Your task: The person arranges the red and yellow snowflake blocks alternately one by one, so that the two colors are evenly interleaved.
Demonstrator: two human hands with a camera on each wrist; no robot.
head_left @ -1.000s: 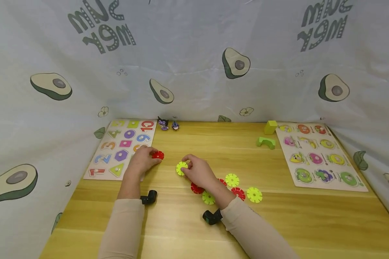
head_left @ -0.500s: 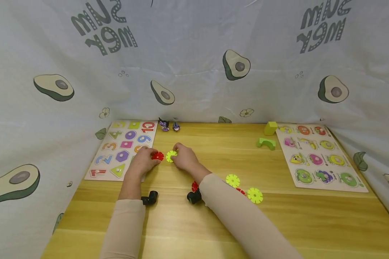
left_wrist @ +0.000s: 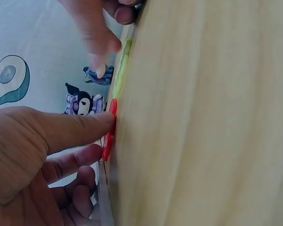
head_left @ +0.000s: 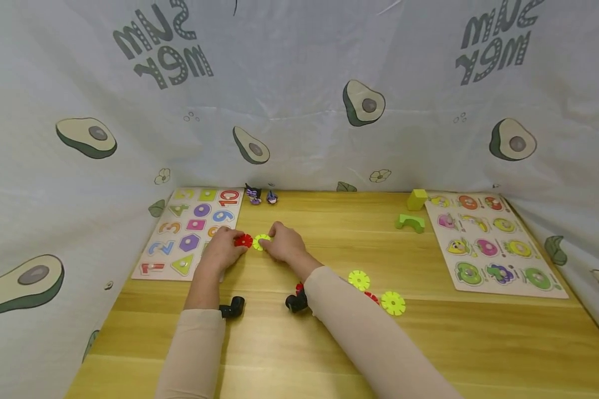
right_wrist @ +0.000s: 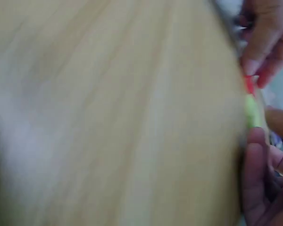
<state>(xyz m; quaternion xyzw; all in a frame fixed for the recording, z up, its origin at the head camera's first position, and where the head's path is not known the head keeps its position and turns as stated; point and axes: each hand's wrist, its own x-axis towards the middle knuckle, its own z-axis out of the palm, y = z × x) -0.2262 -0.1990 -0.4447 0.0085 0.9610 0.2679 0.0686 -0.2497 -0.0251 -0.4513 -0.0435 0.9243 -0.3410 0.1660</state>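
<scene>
My left hand (head_left: 222, 249) pinches the edge of a red notched disc (head_left: 243, 241) on the table, beside a number puzzle board. In the left wrist view, the thumb and a finger hold that disc low against the wood. My right hand (head_left: 286, 244) has its thumb and fingers on a yellow-green notched disc (head_left: 260, 244), which lies level with the red one. The two discs sit edge to edge; whether they interlock is too small to tell. In the right wrist view, blurred, the right fingers (right_wrist: 254, 172) are around the yellow-green disc.
More yellow-green discs (head_left: 392, 303) and partly covered red discs (head_left: 371, 297) lie under and beside the right forearm. The number board (head_left: 196, 224) is at left, a fruit board (head_left: 489, 238) at right. Green blocks (head_left: 410, 223) and two small figurines (head_left: 253, 194) stand toward the back curtain.
My right hand has carried the yellow-green disc left and away from me, up beside the red disc. The left hand has stayed in place, still pinching the red disc.
</scene>
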